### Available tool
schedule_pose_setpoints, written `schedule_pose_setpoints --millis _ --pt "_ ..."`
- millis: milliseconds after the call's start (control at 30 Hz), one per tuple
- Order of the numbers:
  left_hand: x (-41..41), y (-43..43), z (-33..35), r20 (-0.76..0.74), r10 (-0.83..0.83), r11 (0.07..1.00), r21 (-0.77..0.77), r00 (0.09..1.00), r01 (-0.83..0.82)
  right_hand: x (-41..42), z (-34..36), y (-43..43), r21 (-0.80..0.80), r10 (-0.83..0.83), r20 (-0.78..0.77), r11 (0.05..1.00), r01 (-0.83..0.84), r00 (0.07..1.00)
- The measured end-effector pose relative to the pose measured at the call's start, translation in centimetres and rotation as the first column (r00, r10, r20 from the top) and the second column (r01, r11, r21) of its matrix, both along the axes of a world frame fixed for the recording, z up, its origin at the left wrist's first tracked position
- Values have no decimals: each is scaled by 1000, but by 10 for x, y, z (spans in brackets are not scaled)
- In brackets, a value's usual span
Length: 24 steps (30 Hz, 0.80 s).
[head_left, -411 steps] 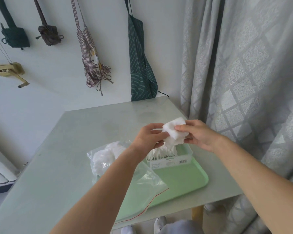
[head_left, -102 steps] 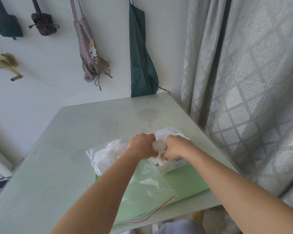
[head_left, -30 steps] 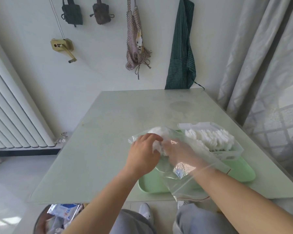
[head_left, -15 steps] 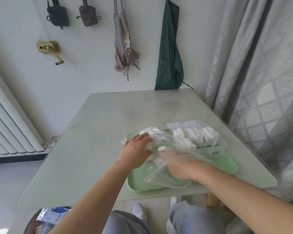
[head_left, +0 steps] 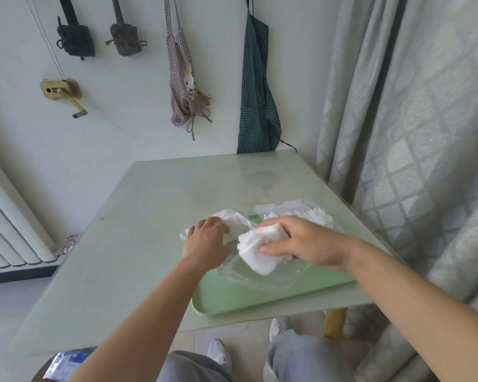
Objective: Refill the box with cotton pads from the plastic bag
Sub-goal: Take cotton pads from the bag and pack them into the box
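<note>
My right hand [head_left: 301, 244] grips a soft white wad of cotton pads [head_left: 260, 250] just above the crinkly clear plastic bag [head_left: 273, 277]. My left hand [head_left: 207, 239] holds the bag on the green tray [head_left: 246, 301]. I'd carry the wad level to the box [head_left: 287, 205] just behind, squeezing lightly so none fan out.

The tray [head_left: 232, 299] sits on the table [head_left: 149, 216] at its near right corner. The box [head_left: 282, 207] stands in the tray's far right corner. The plastic bag [head_left: 262, 275] lies to its left, across the tray's far left edge. The left hand [head_left: 206, 241] holds the bag's left end. The right hand [head_left: 307, 244] holds cotton pads [head_left: 257, 250] above the bag, in front of the box.
</note>
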<state>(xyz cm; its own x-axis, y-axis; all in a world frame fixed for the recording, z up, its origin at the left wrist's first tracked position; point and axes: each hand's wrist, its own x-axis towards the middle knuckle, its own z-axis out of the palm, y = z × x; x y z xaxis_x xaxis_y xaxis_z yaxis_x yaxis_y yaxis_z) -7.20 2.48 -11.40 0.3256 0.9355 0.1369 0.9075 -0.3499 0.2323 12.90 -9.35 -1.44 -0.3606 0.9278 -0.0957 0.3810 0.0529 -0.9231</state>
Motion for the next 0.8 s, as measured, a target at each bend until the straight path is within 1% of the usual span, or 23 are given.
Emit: schedule_pose_setpoints --millis 67,100,133,200,267,300,333,433,500,600,633,700,800 --pt "5 -5 17 102 34 999 -45 994 -30 15 5 7 -131 -120 -227 987 92 966" --pt "9 -8 26 157 50 998 -43 986 -44 24 6 12 -176 -188 -303 975 139 934" --pt "15 -11 33 219 57 998 -31 974 -52 33 7 17 -211 -256 -352 959 190 900" --pt "28 -14 46 341 20 1000 -1 940 -21 51 7 29 -227 -373 -416 926 302 829" --pt "44 -15 53 386 -82 997 19 919 81 68 4 42 -229 -464 -460 886 403 757" --pt "52 -14 56 377 -138 990 14 916 143 77 1 48 -226 -503 -449 864 451 738" --pt "60 -13 57 360 -184 979 -11 915 201 84 -3 53 -213 -534 -407 844 492 741" --pt "77 -10 56 329 -264 935 -142 906 324 104 -24 66 -142 -579 -220 815 562 785" --pt "84 -7 54 296 -288 906 -225 911 360 116 -36 73 -80 -591 -92 807 585 802" --pt "89 -7 54 185 -307 876 -330 933 353 125 -48 79 -40 -538 66 840 541 840" --pt "91 -8 53 136 -315 879 -332 939 342 126 -51 81 -47 -501 109 860 508 859" --pt "94 -8 50 50 -341 896 -285 939 340 127 -56 84 -48 -432 180 894 447 884" --pt "98 -5 45 1 -393 887 -264 920 379 123 -58 88 -18 -364 269 924 382 892"
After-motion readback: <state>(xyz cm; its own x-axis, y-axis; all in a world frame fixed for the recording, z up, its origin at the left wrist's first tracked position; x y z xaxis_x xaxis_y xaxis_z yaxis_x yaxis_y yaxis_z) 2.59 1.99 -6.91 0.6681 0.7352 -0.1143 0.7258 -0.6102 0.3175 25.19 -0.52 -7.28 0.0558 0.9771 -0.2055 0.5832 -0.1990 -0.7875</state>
